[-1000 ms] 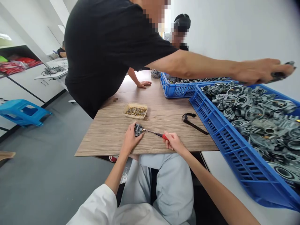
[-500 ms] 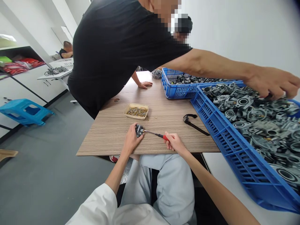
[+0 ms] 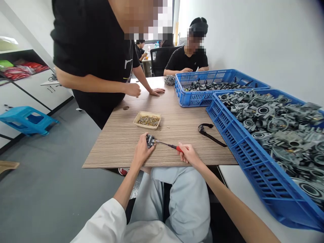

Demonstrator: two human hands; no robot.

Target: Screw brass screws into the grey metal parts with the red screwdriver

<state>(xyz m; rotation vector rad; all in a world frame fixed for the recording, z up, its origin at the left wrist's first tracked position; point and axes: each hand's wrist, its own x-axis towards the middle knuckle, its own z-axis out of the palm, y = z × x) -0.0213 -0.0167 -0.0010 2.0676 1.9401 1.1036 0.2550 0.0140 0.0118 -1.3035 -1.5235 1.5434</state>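
My left hand (image 3: 142, 150) is closed around a small grey metal carburetor (image 3: 150, 140), holding it on the table near the front edge. A screwdriver (image 3: 165, 144) with a red and black handle is gripped in my right hand (image 3: 188, 154). Its shaft points left, and the tip meets the right side of the carburetor, at a small brass-coloured spot. Just beyond my left hand stands a cream tray (image 3: 137, 125) of small brass and silver parts. One loose brass piece (image 3: 168, 127) lies to the right of that tray.
A black wristwatch (image 3: 206, 131) lies on the wooden table (image 3: 113, 148). To the right stands a blue crate (image 3: 249, 165) heaped with carburetors, with another blue crate (image 3: 186, 99) behind it. A co-worker (image 3: 96, 44) leans at the far left, one hand (image 3: 157, 91) flat on the table.
The co-worker in black has drawn an arm back from the right crate and straightened leftward, uncovering a seated person behind. My hands, the carburetor and the screwdriver look unmoved.
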